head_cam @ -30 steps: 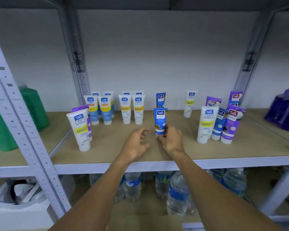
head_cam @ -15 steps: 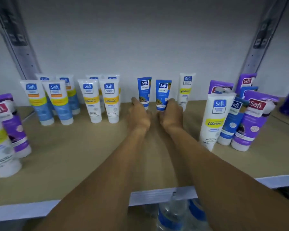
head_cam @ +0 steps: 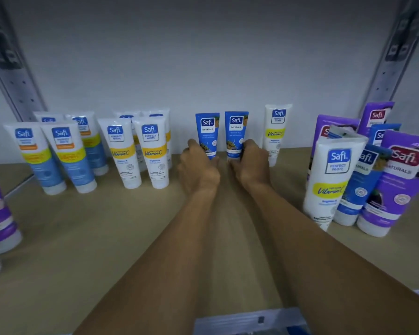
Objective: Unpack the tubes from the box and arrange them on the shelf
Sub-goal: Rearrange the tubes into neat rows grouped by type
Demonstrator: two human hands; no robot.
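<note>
- Fingers [head_cam: 247, 147] of the right hand [head_cam: 249, 165] curl round the base of the right blue tube [head_cam: 236, 131]; the left hand [head_cam: 198, 168] grips the left blue tube [head_cam: 207, 132] equally low. Both stand upright on the shelf [head_cam: 82, 238].
- Best handling, I judge: seat caps flat, labels forward, tops level, then release 1 hand at a time so neither topples.
- Count: 2 blue tubes in the fingers; 1 white tube [head_cam: 276, 131] just right of the right fingers; 4 yellow tubes [head_cam: 124, 153] left of the left fingers, 2 half hidden; 4 orange tubes [head_cam: 63, 153] beyond; at least 6 in a blurred cluster [head_cam: 363, 180] far right.
</note>
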